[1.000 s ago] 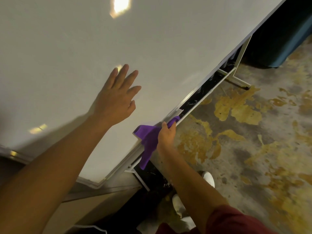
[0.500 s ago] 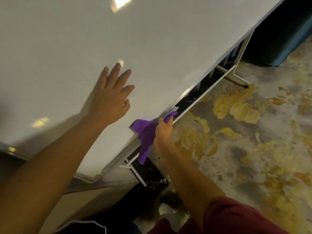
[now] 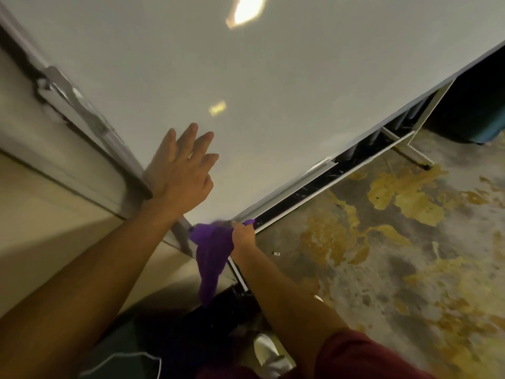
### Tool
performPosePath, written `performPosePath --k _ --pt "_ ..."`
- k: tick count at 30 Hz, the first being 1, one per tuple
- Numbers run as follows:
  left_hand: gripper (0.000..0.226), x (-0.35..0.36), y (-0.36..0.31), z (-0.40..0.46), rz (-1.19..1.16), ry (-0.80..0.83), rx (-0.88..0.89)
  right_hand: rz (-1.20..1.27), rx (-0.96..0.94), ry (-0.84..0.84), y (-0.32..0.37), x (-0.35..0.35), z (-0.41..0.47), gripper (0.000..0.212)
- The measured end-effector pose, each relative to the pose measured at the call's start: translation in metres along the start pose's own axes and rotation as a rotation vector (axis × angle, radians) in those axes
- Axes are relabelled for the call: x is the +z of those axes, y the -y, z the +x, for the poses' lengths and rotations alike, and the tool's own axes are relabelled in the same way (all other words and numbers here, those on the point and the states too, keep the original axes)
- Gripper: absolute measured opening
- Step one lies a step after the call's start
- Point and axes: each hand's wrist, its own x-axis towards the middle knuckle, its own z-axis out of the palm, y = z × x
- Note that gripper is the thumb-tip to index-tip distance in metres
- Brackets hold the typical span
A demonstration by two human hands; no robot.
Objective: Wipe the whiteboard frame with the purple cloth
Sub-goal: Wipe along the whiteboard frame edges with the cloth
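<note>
Right hand (image 3: 244, 237) fingers curled and clamped on the bunched purple fabric cloth (image 3: 213, 253), pressing its top fold against the pale metal bottom frame rail of the whiteboard (image 3: 289, 184), close to the lower left corner. Most of the cloth hangs loose below the fist, dangling beside a thin white stand leg (image 3: 239, 274). Left hand (image 3: 184, 166) open, fingers spread apart, holding nothing, palm flat on or very near the glossy white board surface (image 3: 273, 77); exact contact hard to tell, some blur. Looks like it braces the board.

Judged step: wiping the bottom rail at its corner end; long stretch of rail toward the far right looks undone, side rails too.

Risks: only a small fold touches the rail, so the cloth could slip off the narrow edge and leave patches. Dangling tail may snag on the stand leg or the tray bracket under the rail. Board sits on a rolling stand, so a hard push could shift it if the left hand lifts. Stained concrete floor (image 3: 396, 255) below; dropped cloth picks up grit.
</note>
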Motion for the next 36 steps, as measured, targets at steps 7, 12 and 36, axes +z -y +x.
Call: performPosePath --k 7,12,36 --pt "0.064 0.0 0.005 -0.017 -0.024 -0.005 -0.049 -0.361 0.056 0.169 0.018 -0.024 -0.044 0.014" --pt "0.056 -0.01 0.006 0.004 -0.232 -0.155 -0.101 -0.4 -0.368 0.014 0.127 -0.08 -0.048 0.012" --pt "0.076 0.077 0.012 0.076 -0.125 -0.386 0.024 -1.512 -1.034 -0.348 0.221 -0.191 0.068 0.095"
